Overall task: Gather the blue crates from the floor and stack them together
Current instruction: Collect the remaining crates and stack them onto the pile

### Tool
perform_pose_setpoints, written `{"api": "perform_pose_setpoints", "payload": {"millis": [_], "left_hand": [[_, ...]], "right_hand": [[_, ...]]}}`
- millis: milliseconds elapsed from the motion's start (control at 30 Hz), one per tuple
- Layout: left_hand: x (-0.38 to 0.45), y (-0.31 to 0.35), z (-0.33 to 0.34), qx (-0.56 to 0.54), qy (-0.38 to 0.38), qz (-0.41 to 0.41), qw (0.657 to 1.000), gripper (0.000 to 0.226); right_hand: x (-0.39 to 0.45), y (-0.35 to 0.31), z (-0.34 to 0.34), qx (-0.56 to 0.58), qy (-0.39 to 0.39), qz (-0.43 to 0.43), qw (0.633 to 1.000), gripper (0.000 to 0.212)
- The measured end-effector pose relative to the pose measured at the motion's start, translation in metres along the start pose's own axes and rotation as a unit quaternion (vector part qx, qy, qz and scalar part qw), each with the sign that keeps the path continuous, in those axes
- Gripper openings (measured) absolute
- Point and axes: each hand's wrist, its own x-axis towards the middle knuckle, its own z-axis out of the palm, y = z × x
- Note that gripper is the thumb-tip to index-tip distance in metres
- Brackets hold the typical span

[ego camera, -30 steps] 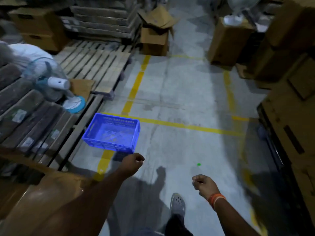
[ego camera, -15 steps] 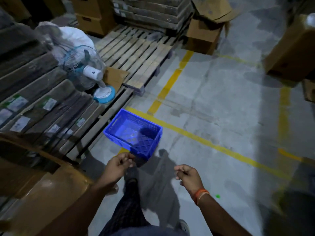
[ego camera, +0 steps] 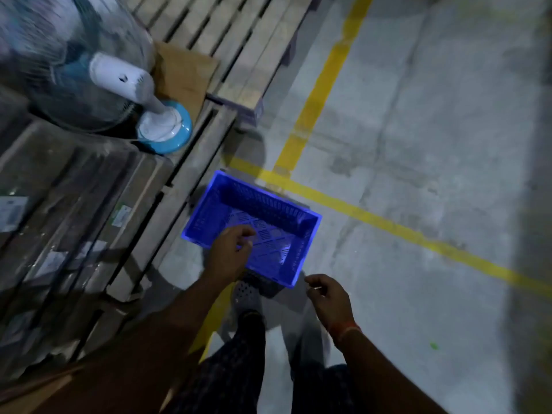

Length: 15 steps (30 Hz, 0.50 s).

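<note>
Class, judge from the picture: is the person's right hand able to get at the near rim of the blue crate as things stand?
Probably yes. The right hand hangs just beside the blue crate's near corner, holding nothing, with only bare floor between them.

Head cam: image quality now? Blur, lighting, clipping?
Head view: dim overall; the blue crate glows oversaturated with haloed edges; the fan is smeared by motion blur; both the left hand and right hand are soft; the floor is brighter at right; wide-angle bending shows in the yellow lines.
</note>
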Motion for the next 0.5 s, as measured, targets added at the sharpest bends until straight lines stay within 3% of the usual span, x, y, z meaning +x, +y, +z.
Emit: {"api": "perform_pose_setpoints", "payload": {"millis": [300, 500], "left_hand": [[0.176, -0.2, 0.064, 0.176, 0.093, -0.121, 0.973, 0.03], [0.26, -0.294, 0.071, 0.28, 0.124, -0.158, 0.939, 0.041]], "right_hand": [[0.216, 0.112, 0.122, -0.109, 0.075, 0.076, 0.988, 0.032], [0.282, 0.167, 0.165, -0.124, 0.108, 0.117, 0.979, 0.035]]}}
